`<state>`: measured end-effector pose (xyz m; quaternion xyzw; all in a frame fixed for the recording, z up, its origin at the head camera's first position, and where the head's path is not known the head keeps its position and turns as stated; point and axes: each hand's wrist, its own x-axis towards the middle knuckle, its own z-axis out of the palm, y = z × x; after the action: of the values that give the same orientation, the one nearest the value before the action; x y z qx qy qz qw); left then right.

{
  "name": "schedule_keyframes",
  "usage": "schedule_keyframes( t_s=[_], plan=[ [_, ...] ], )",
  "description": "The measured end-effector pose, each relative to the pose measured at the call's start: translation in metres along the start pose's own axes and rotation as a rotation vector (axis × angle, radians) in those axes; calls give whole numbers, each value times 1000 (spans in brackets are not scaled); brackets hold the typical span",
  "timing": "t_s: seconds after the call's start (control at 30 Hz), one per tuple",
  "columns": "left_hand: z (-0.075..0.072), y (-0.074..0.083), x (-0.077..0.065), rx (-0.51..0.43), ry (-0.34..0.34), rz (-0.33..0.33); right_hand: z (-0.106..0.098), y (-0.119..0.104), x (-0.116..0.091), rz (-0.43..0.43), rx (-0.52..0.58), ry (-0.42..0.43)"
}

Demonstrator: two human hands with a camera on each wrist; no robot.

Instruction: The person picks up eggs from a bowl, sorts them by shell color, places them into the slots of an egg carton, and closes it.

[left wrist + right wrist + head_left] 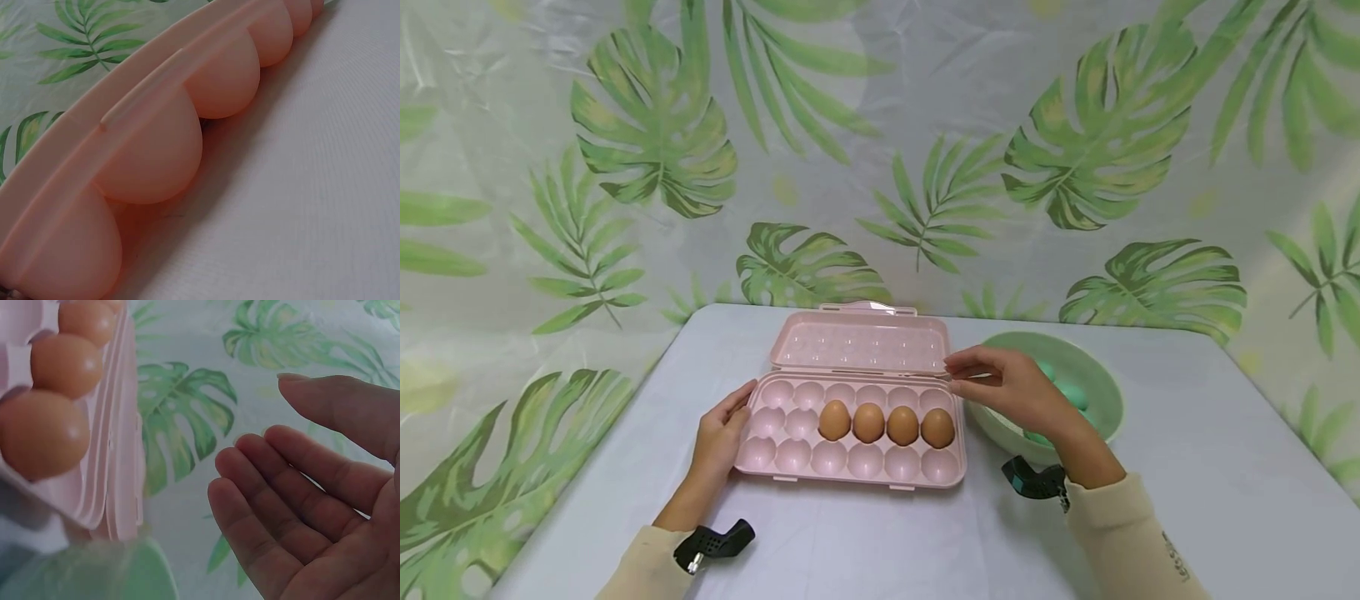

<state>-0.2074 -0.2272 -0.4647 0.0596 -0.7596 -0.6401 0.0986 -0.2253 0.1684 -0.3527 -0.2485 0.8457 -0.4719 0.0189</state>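
A pink egg carton (850,481) lies open on the table, its lid (861,342) folded back. Several brown eggs (868,422) stand in the right part of its middle row; the nearest egg (45,434) also shows in the right wrist view. My left hand (718,433) holds the carton's left edge, with some of its fingers hidden. My right hand (1011,387) hovers by the carton's back right corner, thumb and fingers apart and nothing between them. Beneath that hand and forearm, a green bowl (1105,392) contains turquoise eggs (1075,396), partly hidden.
A white table (850,542) carries everything. Leaf-patterned sheeting (925,125) hangs behind it and along the sides. Black wrist cameras (715,542) sit on both wrists. In the left wrist view, the carton's rounded cups (156,150) show from the side.
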Motion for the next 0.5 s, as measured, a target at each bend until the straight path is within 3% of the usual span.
schedule_keyframes(
  t_s=[0.3, 0.5],
  plan=[
    [0, -1, 0, 12, 4, 6, -25, 14, -17, 7, -83, 3],
    [0, -3, 1, 15, 5, 13, -41, 22, -28, 58, -118, 20]
  ],
)
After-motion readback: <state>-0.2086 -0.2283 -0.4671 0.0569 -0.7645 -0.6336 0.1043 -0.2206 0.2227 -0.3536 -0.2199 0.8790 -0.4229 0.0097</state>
